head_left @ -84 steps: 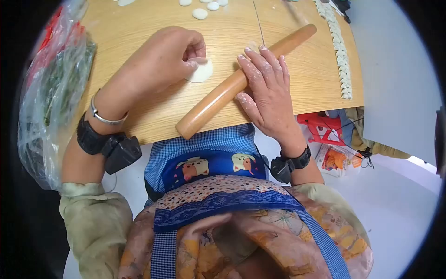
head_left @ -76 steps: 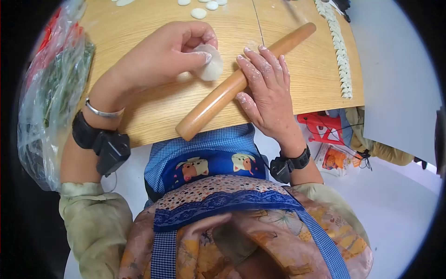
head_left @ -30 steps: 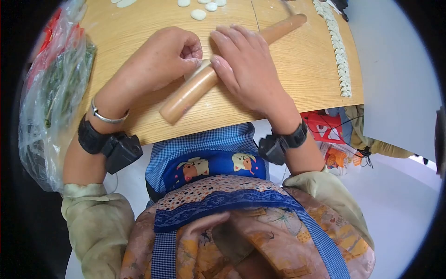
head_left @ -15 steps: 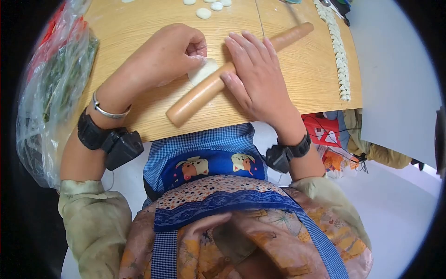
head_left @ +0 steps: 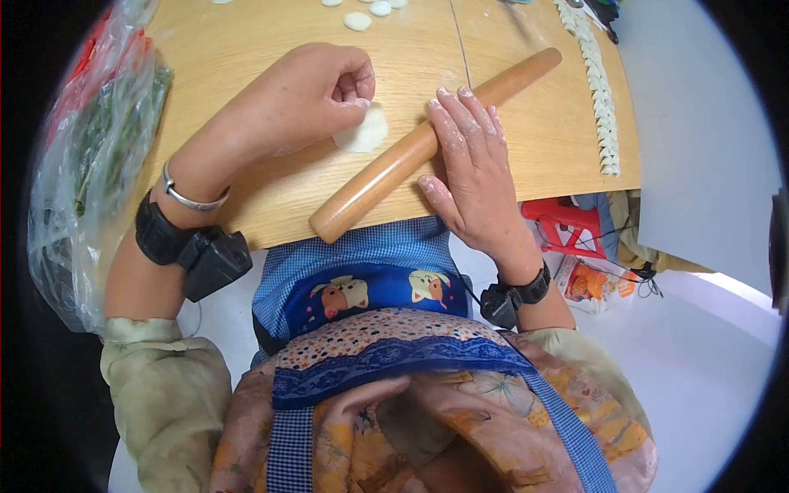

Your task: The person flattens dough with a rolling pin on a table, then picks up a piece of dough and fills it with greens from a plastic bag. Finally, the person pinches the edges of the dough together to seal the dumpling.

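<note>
My left hand (head_left: 329, 90) is closed in a pinch at the upper edge of a thin, pale dough wrapper (head_left: 366, 131), which lies flat on the wooden table. Its thumb and curled fingers cover part of that edge. A wooden rolling pin (head_left: 386, 181) lies diagonally, just to the right of the wrapper and apart from it. My right hand (head_left: 472, 160) rests on the pin with its floury fingers stretched out flat and the thumb spread to the side.
Several small dough discs (head_left: 357, 21) lie at the table's far side. A long braided row of dough pieces (head_left: 602, 107) runs along the right edge of the table (head_left: 542, 156). On the left is a clear plastic bag (head_left: 99, 164) with greens inside.
The rolling pin has rolled toward me and to the right, off the wrapper. My right hand has come back with it, while my left hand stays at the wrapper with a slight shift.
</note>
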Demonstrator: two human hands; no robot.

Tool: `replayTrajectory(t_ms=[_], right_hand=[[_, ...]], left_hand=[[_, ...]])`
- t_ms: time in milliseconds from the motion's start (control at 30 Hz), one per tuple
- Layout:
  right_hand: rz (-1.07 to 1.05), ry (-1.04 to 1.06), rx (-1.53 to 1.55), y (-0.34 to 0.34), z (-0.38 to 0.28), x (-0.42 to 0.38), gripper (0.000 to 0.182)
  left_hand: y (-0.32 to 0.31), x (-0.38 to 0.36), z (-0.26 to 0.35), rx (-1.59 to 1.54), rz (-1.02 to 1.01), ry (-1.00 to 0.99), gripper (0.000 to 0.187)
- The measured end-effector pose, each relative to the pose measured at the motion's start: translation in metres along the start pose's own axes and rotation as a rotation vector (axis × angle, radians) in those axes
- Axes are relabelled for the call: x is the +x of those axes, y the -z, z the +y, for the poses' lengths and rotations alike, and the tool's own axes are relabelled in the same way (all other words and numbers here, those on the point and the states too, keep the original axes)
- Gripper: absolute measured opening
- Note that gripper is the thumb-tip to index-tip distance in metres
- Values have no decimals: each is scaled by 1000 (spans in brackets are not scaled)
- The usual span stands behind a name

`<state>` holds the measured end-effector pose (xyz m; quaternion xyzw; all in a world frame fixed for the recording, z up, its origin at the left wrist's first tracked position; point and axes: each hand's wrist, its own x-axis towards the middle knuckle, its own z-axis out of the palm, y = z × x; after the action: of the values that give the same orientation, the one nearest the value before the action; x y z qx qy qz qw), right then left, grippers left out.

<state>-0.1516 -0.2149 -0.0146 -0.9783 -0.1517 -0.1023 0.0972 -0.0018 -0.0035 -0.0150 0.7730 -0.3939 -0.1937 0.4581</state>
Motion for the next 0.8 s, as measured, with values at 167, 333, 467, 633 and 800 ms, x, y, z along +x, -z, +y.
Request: replayTrajectory(t_ms=[167,333,467,633,800], right_hand=[[22,-4,-12,-4,0,0,68],[23,5,3,-3,-1,4,66],[49,40,-35,-6,-3,29,63],[143,110,-21,-24,0,78,52],[158,115,23,-30,-1,99,47]], left_hand=[[-5,2,3,137,65,11,15],[-2,4,-1,63,68,112,15],[4,5,-6,76,65,128,16],[8,4,-10,66,65,94,14],[8,4,-12,5,83,58,13]])
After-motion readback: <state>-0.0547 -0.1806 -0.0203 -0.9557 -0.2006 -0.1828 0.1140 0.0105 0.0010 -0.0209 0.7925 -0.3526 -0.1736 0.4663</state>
